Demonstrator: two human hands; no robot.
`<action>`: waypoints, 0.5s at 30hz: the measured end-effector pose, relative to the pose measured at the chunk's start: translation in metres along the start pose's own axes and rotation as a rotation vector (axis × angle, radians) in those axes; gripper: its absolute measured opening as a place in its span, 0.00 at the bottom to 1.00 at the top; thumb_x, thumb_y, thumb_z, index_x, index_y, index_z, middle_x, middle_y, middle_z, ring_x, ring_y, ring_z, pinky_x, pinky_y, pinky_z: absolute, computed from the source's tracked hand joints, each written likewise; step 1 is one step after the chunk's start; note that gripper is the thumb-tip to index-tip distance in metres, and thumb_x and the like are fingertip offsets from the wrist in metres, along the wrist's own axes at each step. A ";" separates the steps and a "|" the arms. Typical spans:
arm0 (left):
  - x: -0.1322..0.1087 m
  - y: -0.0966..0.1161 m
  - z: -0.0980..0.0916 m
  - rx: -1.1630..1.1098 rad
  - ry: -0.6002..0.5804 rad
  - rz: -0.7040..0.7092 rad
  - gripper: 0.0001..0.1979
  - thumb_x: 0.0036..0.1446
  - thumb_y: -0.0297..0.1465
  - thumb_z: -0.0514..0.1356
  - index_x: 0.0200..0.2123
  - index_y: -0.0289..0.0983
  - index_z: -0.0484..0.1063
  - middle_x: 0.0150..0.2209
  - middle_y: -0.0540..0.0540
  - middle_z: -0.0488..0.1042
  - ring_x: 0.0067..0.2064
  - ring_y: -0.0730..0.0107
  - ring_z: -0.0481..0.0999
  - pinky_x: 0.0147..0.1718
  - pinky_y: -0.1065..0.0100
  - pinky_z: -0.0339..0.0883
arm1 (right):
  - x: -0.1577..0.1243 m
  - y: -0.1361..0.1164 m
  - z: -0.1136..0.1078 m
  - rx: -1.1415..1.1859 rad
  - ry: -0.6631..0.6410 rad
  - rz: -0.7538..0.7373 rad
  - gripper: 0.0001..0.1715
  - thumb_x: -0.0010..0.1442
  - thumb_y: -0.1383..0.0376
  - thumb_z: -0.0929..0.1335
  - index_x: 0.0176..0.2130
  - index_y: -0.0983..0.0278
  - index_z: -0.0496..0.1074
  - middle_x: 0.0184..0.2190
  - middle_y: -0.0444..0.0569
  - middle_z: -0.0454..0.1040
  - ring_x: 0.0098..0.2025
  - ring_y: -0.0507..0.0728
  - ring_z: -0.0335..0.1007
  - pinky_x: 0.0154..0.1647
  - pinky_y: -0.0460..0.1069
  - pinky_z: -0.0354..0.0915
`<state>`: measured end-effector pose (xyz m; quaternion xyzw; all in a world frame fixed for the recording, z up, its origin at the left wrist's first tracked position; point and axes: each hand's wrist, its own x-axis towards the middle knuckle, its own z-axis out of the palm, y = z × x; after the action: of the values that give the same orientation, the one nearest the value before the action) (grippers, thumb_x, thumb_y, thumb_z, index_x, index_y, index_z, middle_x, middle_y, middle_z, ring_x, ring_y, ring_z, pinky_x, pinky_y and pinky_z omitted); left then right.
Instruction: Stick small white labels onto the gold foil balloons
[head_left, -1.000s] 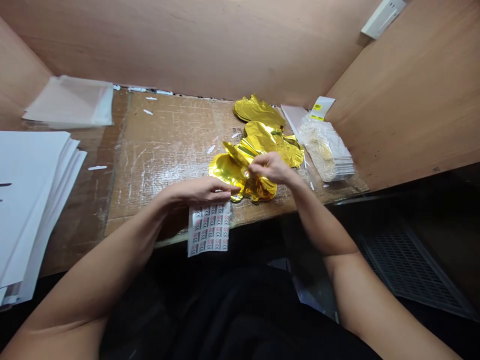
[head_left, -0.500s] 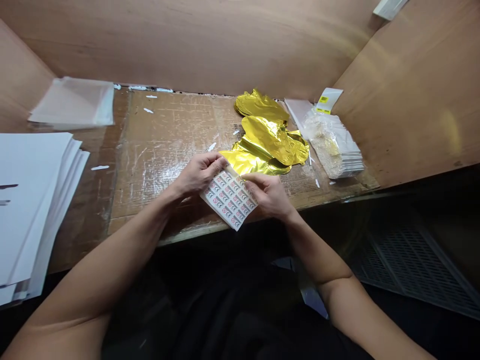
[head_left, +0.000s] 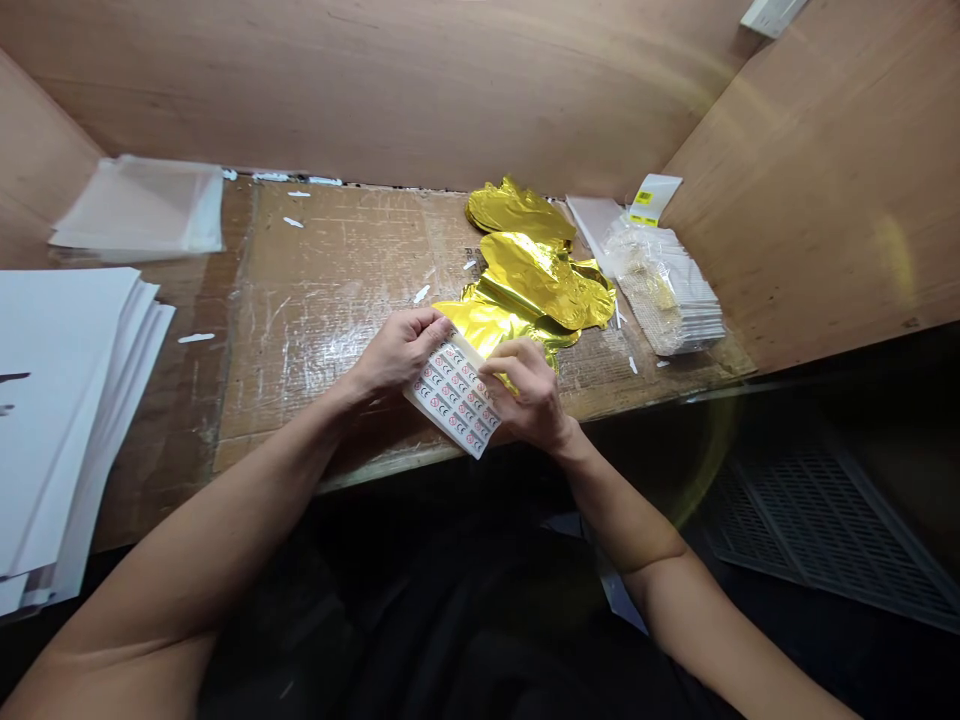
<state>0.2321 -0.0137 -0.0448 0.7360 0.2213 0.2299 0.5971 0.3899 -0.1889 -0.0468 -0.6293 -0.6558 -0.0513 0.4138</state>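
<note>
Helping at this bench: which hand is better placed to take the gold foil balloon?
Right, probably: the right hand overlaps the gold foil balloon; the left hand sits farther off, on the sticker sheet.

A hand could pass over the scuffed cardboard-covered desktop left of the white printed sticker sheet, held by the left hand and right hand. That stretch ends at the stack of white paper sheets. Rightward, crumpled gold foil balloons and a bundle of clear plastic packets obstruct, against the tan wooden partition.
</note>
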 end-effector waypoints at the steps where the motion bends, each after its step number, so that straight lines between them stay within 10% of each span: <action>1: 0.000 0.001 -0.004 0.043 -0.024 0.007 0.22 0.65 0.49 0.61 0.30 0.36 0.70 0.24 0.50 0.69 0.24 0.74 0.66 0.21 0.72 0.60 | 0.003 -0.001 -0.003 0.072 0.042 0.087 0.10 0.73 0.62 0.67 0.39 0.61 0.77 0.39 0.53 0.78 0.44 0.60 0.75 0.50 0.59 0.71; 4: 0.001 0.004 -0.019 0.223 -0.191 0.052 0.20 0.66 0.47 0.60 0.37 0.35 0.79 0.29 0.47 0.76 0.29 0.70 0.71 0.28 0.71 0.66 | 0.015 0.004 -0.007 0.252 0.018 0.343 0.10 0.71 0.61 0.68 0.38 0.62 0.76 0.35 0.49 0.78 0.38 0.57 0.73 0.43 0.54 0.70; 9: 0.003 0.001 -0.029 0.436 -0.383 0.192 0.19 0.66 0.45 0.60 0.48 0.40 0.84 0.47 0.41 0.84 0.48 0.59 0.80 0.49 0.64 0.73 | 0.027 0.020 0.006 0.165 -0.408 0.437 0.09 0.66 0.64 0.71 0.32 0.63 0.76 0.31 0.46 0.80 0.33 0.54 0.72 0.40 0.50 0.65; 15: 0.007 -0.015 -0.028 0.508 -0.467 0.184 0.18 0.67 0.44 0.59 0.48 0.42 0.85 0.50 0.42 0.84 0.48 0.58 0.81 0.51 0.64 0.72 | 0.022 0.016 0.009 -0.441 -0.274 0.271 0.12 0.70 0.59 0.71 0.36 0.63 0.73 0.34 0.52 0.79 0.37 0.59 0.69 0.47 0.55 0.57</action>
<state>0.2203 0.0150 -0.0544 0.9105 0.0618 0.0459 0.4064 0.4025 -0.1628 -0.0471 -0.7871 -0.5884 -0.0516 0.1777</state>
